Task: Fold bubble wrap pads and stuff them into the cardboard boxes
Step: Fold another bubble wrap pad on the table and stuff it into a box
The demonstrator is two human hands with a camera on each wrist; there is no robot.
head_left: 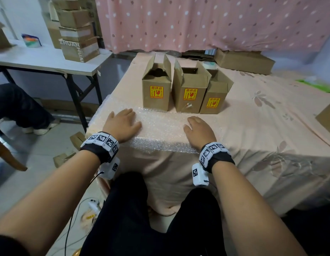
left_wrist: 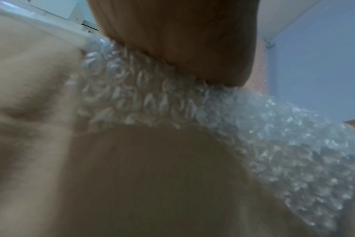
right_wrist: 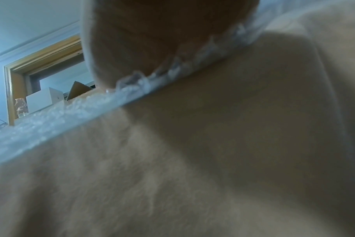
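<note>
A clear bubble wrap pad (head_left: 161, 126) lies flat on the pink-covered bed corner (head_left: 252, 126), its near edge hanging slightly over the front. My left hand (head_left: 123, 124) presses flat on its left part, fingers straight. My right hand (head_left: 199, 130) presses flat on its right part. Three open cardboard boxes with yellow fragile labels stand just behind the pad: left box (head_left: 156, 89), middle box (head_left: 190, 91), right box (head_left: 215, 95). The left wrist view shows bubble wrap (left_wrist: 274, 136) under my palm (left_wrist: 172, 40); the right wrist view shows its edge (right_wrist: 71, 115) under my palm (right_wrist: 136, 40).
A white folding table (head_left: 49, 60) with stacked cardboard boxes (head_left: 77, 34) stands at the left. A seated person's legs (head_left: 20, 108) are at far left. A flat cardboard box (head_left: 243, 60) lies at the bed's back, another (head_left: 326, 117) at the right edge. Cables lie on the floor.
</note>
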